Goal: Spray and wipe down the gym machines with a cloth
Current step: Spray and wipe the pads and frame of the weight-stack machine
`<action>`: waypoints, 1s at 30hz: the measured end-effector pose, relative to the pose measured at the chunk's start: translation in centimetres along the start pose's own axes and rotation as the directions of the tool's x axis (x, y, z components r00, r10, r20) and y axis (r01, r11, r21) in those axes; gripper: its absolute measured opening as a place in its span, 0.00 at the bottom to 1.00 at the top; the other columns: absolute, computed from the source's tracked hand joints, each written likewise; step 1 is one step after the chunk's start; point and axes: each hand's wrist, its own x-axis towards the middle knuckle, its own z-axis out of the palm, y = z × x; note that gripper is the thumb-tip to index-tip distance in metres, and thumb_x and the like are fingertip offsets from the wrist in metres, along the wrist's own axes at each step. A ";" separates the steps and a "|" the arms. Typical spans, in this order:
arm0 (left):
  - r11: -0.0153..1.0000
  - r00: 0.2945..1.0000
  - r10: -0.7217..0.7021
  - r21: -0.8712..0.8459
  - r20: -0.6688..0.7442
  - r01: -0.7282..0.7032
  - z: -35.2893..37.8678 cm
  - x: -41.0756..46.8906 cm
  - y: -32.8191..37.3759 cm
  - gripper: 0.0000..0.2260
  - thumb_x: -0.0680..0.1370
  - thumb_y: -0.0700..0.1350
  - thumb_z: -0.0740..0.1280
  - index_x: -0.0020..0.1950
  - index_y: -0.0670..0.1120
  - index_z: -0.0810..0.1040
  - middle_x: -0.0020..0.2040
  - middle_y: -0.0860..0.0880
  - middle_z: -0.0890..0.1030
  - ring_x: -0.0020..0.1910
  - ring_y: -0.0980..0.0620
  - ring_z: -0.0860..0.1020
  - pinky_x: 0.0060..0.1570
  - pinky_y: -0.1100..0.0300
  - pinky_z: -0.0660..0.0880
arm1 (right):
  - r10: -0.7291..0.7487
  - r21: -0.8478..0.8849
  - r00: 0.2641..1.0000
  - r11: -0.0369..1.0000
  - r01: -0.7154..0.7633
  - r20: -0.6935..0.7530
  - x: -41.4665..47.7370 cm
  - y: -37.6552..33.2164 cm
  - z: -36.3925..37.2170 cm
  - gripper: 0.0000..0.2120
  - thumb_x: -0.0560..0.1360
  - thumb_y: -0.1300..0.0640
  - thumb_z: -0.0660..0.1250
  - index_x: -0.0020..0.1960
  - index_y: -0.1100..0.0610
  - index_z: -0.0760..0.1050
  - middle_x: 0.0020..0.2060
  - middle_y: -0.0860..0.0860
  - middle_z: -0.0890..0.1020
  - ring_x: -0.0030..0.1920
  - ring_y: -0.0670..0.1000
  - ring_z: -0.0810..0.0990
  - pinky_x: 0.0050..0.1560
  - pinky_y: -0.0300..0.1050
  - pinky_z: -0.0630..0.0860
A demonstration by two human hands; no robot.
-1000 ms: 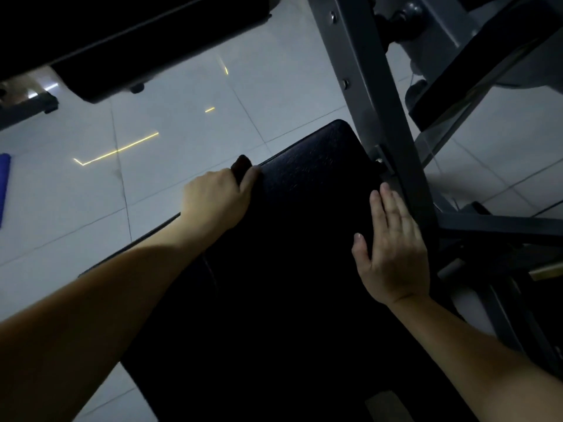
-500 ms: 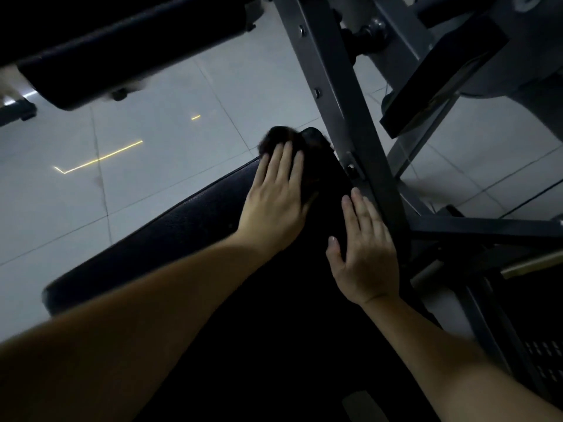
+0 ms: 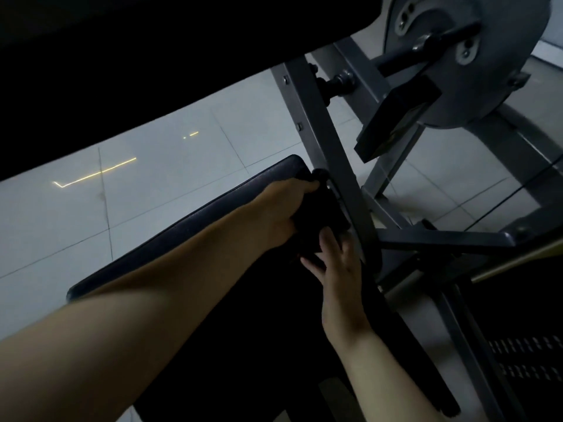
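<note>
A black padded seat (image 3: 182, 229) of a grey gym machine slants across the middle of the view. My left hand (image 3: 283, 214) grips a dark cloth (image 3: 320, 217) at the pad's far right corner, right against the grey upright post (image 3: 332, 153). The cloth is bunched and hard to tell from the dark pad. My right hand (image 3: 338, 269) rests on the pad's right edge just below the cloth. Its fingers lie straight, and their tips touch the cloth. No spray bottle is in view.
A large black pad (image 3: 152, 56) overhangs the top left. A grey round cam plate (image 3: 457, 56) with a black block (image 3: 396, 117) hangs at the upper right. Grey frame bars (image 3: 441, 239) cross on the right above a perforated footplate (image 3: 524, 357). Pale floor tiles (image 3: 152, 190) lie beyond.
My left hand went from pressing flat on the cloth at the pad's far end to gripping it at the right corner by the post. The view tilted upward.
</note>
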 end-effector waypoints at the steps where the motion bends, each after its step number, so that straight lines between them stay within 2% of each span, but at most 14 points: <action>1: 0.999 0.997 -0.047 0.032 0.064 0.045 0.1 0.0 -0.2 0.05 0.82 0.42 0.65 0.52 0.41 0.80 0.52 0.40 0.83 0.46 0.42 0.82 0.45 0.52 0.79 | -0.010 0.066 1.000 0.998 0.011 -0.008 0.6 -0.7 0.0 0.32 0.70 0.43 0.72 0.72 0.43 0.67 0.63 0.46 0.77 0.56 0.52 0.84 0.54 0.47 0.81; 3: 0.986 0.995 -0.029 0.168 0.091 0.013 -0.3 0.2 -0.2 0.07 0.80 0.44 0.67 0.52 0.42 0.81 0.48 0.42 0.83 0.44 0.45 0.81 0.45 0.55 0.78 | -0.075 0.118 0.995 0.990 0.081 -0.058 2.3 -2.4 -0.2 0.20 0.73 0.56 0.75 0.63 0.47 0.75 0.56 0.45 0.82 0.53 0.53 0.85 0.47 0.51 0.84; 4: 0.947 0.995 0.083 0.308 0.049 -0.094 -1.0 0.5 -0.1 0.07 0.79 0.46 0.68 0.51 0.43 0.82 0.48 0.44 0.83 0.45 0.46 0.81 0.49 0.55 0.77 | -0.084 0.051 0.991 0.995 0.090 -0.106 3.3 -3.2 -0.5 0.13 0.75 0.61 0.73 0.56 0.49 0.78 0.51 0.47 0.84 0.51 0.53 0.85 0.43 0.51 0.84; 5: 0.820 0.967 0.255 0.534 -0.016 -0.208 -2.0 1.1 -0.1 0.08 0.78 0.48 0.68 0.51 0.46 0.83 0.49 0.46 0.83 0.48 0.47 0.80 0.52 0.55 0.75 | -0.099 -0.069 0.982 0.994 0.089 -0.161 4.3 -4.0 -1.0 0.10 0.76 0.64 0.71 0.50 0.50 0.79 0.47 0.49 0.84 0.49 0.54 0.85 0.40 0.49 0.84; 6: 0.589 0.893 0.447 0.768 -0.053 -0.250 -3.5 1.9 -0.5 0.08 0.78 0.50 0.68 0.53 0.49 0.83 0.52 0.49 0.83 0.52 0.49 0.79 0.56 0.56 0.73 | -0.150 -0.216 0.968 0.971 0.105 -0.203 5.3 -4.8 -1.5 0.09 0.76 0.64 0.70 0.46 0.50 0.79 0.44 0.49 0.84 0.47 0.55 0.84 0.40 0.50 0.84; 8: 0.156 0.716 0.697 0.982 -0.035 -0.103 -6.8 3.1 -1.9 0.17 0.78 0.55 0.65 0.64 0.50 0.77 0.61 0.49 0.78 0.63 0.47 0.73 0.66 0.52 0.68 | -0.349 -0.515 0.919 0.831 0.212 -0.184 7.5 -6.1 -2.2 0.06 0.73 0.59 0.69 0.42 0.49 0.77 0.39 0.50 0.83 0.44 0.56 0.84 0.43 0.54 0.83; 11: -0.098 0.654 0.754 0.995 0.069 0.007 -10.8 4.9 -5.4 0.30 0.80 0.62 0.57 0.77 0.47 0.65 0.73 0.45 0.68 0.74 0.43 0.64 0.77 0.44 0.57 | -0.445 -0.747 0.894 0.608 0.269 -0.041 10.6 -7.3 -0.7 0.05 0.71 0.55 0.65 0.46 0.53 0.76 0.41 0.52 0.81 0.43 0.53 0.81 0.39 0.47 0.79; 13: -0.213 0.646 0.752 0.976 0.132 0.048 -12.0 5.8 -6.9 0.33 0.82 0.64 0.52 0.81 0.46 0.59 0.78 0.44 0.63 0.79 0.44 0.59 0.79 0.43 0.52 | -0.350 -0.679 0.937 0.690 0.252 -0.008 12.6 -7.2 1.2 0.07 0.75 0.61 0.65 0.50 0.57 0.79 0.40 0.54 0.82 0.41 0.53 0.82 0.36 0.44 0.80; 15: -0.234 0.622 0.770 0.969 0.139 0.073 -12.1 6.1 -7.3 0.33 0.82 0.64 0.51 0.82 0.46 0.57 0.79 0.43 0.61 0.80 0.44 0.57 0.80 0.43 0.50 | -0.336 -0.603 0.941 0.758 0.250 -0.033 14.9 -6.6 2.5 0.09 0.78 0.63 0.63 0.54 0.60 0.81 0.42 0.53 0.83 0.43 0.54 0.81 0.41 0.43 0.78; 18: -0.245 0.613 0.777 0.966 0.142 0.087 -12.1 5.9 -7.1 0.34 0.82 0.64 0.51 0.82 0.45 0.57 0.79 0.43 0.61 0.80 0.44 0.57 0.80 0.43 0.50 | -0.416 -0.648 0.899 0.723 0.239 -0.133 17.3 -6.4 4.7 0.12 0.82 0.60 0.60 0.62 0.61 0.77 0.50 0.52 0.79 0.52 0.51 0.77 0.49 0.34 0.67; 21: -0.239 0.625 0.770 0.966 0.131 0.093 -11.9 5.9 -7.0 0.34 0.81 0.64 0.52 0.82 0.45 0.56 0.80 0.43 0.60 0.80 0.44 0.56 0.80 0.43 0.50 | -0.419 -0.616 0.907 0.726 0.306 -0.044 18.7 -6.1 6.8 0.13 0.80 0.58 0.61 0.63 0.58 0.75 0.54 0.54 0.80 0.56 0.53 0.78 0.55 0.40 0.72; 24: -0.243 0.632 0.764 0.965 0.127 0.099 -11.9 6.0 -7.0 0.34 0.81 0.64 0.52 0.82 0.45 0.56 0.80 0.43 0.60 0.80 0.44 0.56 0.80 0.42 0.50 | -0.349 -0.795 0.929 0.524 0.305 0.127 19.7 -5.1 7.1 0.16 0.76 0.48 0.65 0.60 0.54 0.75 0.55 0.53 0.79 0.55 0.54 0.77 0.56 0.45 0.74; 26: -0.239 0.637 0.761 0.966 0.123 0.099 -11.8 6.0 -7.0 0.34 0.81 0.64 0.52 0.82 0.45 0.56 0.80 0.43 0.60 0.80 0.44 0.56 0.80 0.42 0.49 | -0.325 -0.881 0.938 0.401 0.251 0.119 19.8 -4.9 6.4 0.17 0.77 0.46 0.64 0.59 0.56 0.75 0.55 0.56 0.80 0.56 0.58 0.78 0.55 0.46 0.72; 30: -0.240 0.633 0.764 0.966 0.124 0.100 -11.7 5.9 -6.9 0.34 0.81 0.64 0.52 0.82 0.45 0.57 0.80 0.43 0.60 0.79 0.43 0.57 0.79 0.42 0.50 | -0.320 -0.900 0.944 0.384 0.208 0.081 17.9 -4.5 3.8 0.15 0.79 0.49 0.63 0.57 0.59 0.76 0.53 0.60 0.82 0.55 0.61 0.79 0.53 0.48 0.73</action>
